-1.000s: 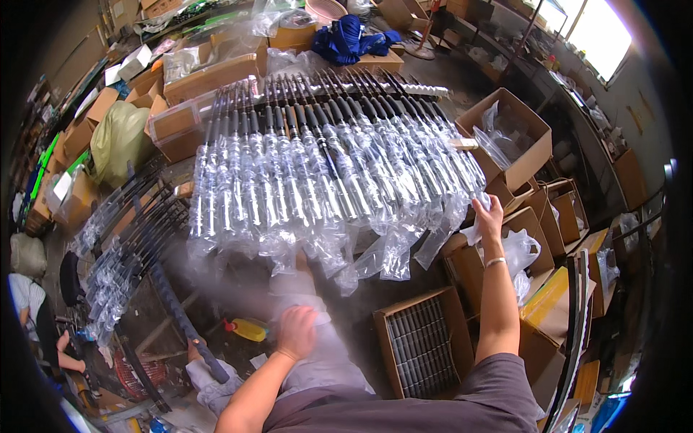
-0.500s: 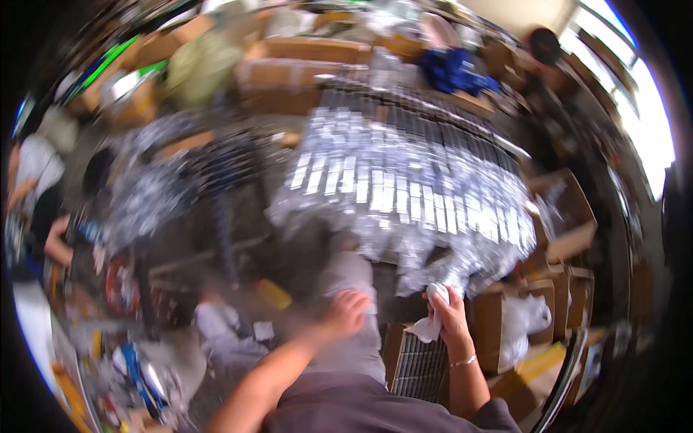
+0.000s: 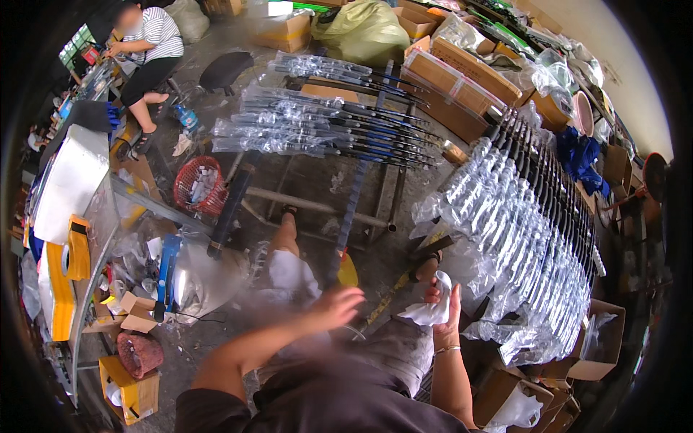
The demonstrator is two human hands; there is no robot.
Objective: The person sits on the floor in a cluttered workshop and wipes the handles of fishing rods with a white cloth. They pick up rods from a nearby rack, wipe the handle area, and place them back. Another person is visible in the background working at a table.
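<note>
My right hand [image 3: 446, 309] is closed round a crumpled white cloth [image 3: 431, 312], part of which hangs below the fingers. Just beyond it lies a row of slim black rods in clear plastic sleeves [image 3: 530, 234], resembling fishing rods. My left hand [image 3: 338, 307] is held in front of my body with its fingers stretched out and nothing in it; it is slightly blurred. Past that hand, a second batch of plastic-wrapped rods [image 3: 289, 123] rests across a metal frame [image 3: 317, 203].
A red basket [image 3: 189, 180] with white scraps stands left of the frame. At far left a person [image 3: 155, 43] in a striped top sits by a workbench. Cardboard boxes [image 3: 462, 79] line the back; an open carton [image 3: 603, 339] stands at right. A yellow-edged box [image 3: 133, 390] is at lower left.
My view has swung left, so the sleeved rods now appear farther right and the seated person shows more fully. The white cloth remains in my right hand; my left hand's fingers look more extended.
</note>
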